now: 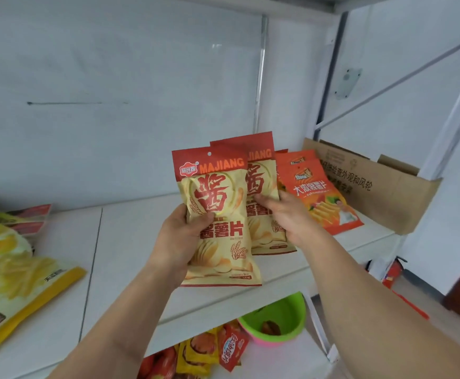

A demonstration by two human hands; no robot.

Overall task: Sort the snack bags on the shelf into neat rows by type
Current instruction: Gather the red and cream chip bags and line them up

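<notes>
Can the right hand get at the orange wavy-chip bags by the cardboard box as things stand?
Probably not yet: the right hand is close beside the orange wavy-chip bags with nothing between, but its fingers grip a red-and-cream MAJIANG chip bag, so it must set that down first.

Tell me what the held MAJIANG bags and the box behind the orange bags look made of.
MAJIANG bags: apparently glossy printed plastic film, judging by sheen and crinkles. Box: plain brown cardboard, matte, with folded flaps and black print.
</notes>
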